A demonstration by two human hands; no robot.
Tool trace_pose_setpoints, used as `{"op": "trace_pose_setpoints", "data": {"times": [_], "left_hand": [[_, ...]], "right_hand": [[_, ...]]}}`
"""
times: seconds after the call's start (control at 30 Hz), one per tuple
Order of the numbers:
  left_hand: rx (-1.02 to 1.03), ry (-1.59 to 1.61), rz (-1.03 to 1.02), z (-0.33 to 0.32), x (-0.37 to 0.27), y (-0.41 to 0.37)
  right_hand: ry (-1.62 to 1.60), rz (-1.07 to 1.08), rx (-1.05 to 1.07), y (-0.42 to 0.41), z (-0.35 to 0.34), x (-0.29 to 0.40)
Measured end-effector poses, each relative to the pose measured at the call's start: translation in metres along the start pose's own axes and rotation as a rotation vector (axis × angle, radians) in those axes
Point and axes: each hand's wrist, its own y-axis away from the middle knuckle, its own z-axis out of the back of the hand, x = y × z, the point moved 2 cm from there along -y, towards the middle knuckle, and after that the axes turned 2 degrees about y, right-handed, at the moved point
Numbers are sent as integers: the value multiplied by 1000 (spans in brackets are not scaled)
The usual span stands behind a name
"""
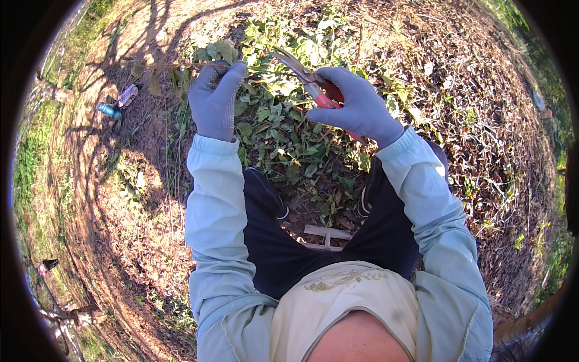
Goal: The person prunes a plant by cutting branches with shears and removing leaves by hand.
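Note:
My left hand (218,95), in a grey glove with grip dots, pinches a thin leafy stem (181,64) between thumb and fingers. The stem runs sideways, with leaves hanging on its left part and its other end reaching towards the blades. Gloved too, my right hand (355,102) grips red-handled pruning shears (312,86), whose blades point up and left beside the stem. Whether the blades touch the stem I cannot tell. Below both hands lies a heap of cut green leaves and stems (289,131), between my shoes.
A low wooden seat or frame (328,233) shows between my legs. At the left a blue bottle (108,110) lies on the ground beside a pinkish patterned item (127,96). Dry leaf litter (479,135) covers the ground at right. Bare branches (72,316) stand at the lower left.

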Motion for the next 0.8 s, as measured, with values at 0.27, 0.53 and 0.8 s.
{"op": "trace_pose_setpoints", "data": {"times": [0.27, 0.53, 0.8], "left_hand": [[108, -38, 48, -25, 4, 8], [145, 44, 32, -49, 11, 17], [100, 60, 77, -43, 13, 13]], "right_hand": [[-89, -181, -50, -3, 1, 5], [-287, -235, -97, -3, -10, 11], [-193, -194, -66, -1, -9, 18]]}}
